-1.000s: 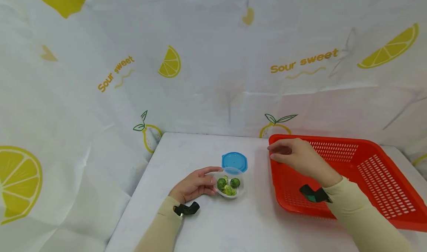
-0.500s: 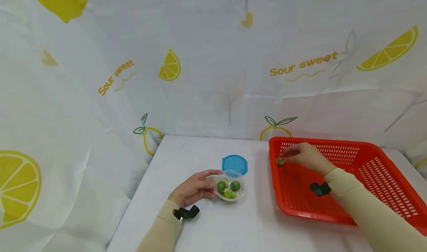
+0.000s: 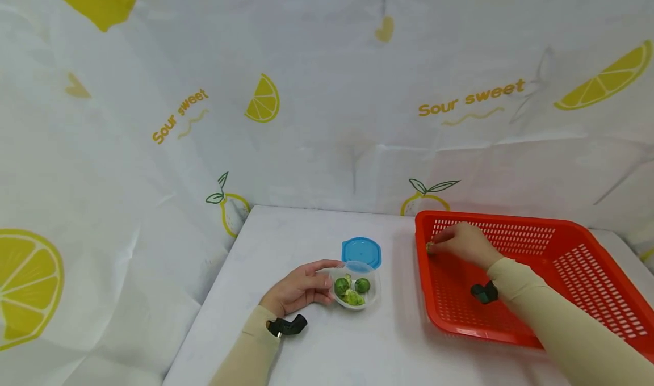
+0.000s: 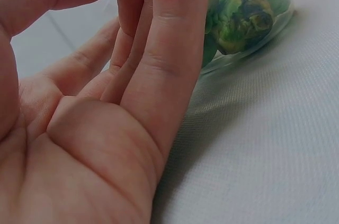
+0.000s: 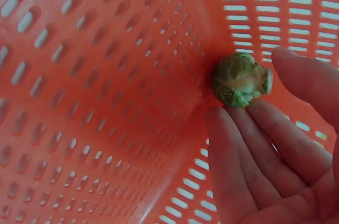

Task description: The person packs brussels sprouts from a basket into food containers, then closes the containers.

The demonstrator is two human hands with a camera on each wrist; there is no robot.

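My left hand [image 3: 329,281] holds a small clear bowl [image 3: 375,288] on the white table [image 3: 286,233], thumb at its rim and fingers against its side. Three Brussels sprouts [image 3: 362,285] lie in it. In the left wrist view the fingers [image 4: 169,65] press flat on the bowl [image 4: 275,28] with sprouts [image 4: 243,20] behind the plastic. My right hand [image 3: 434,245] is down in the far left corner of a red slotted basket [image 3: 562,250]. There the thumb and fingertips [image 5: 233,128] pinch one Brussels sprout [image 5: 239,80] against the basket wall [image 5: 106,75].
A round blue lid [image 3: 361,252] lies on the table just behind the bowl. A lemon-print cloth [image 3: 327,119] hangs close behind and to the left of the table. The basket fills the table's right side and shows nothing else inside it.
My right hand dropped from above the basket's left rim into its far left corner and closed on the sprout lying there. The left hand and bowl stayed put.
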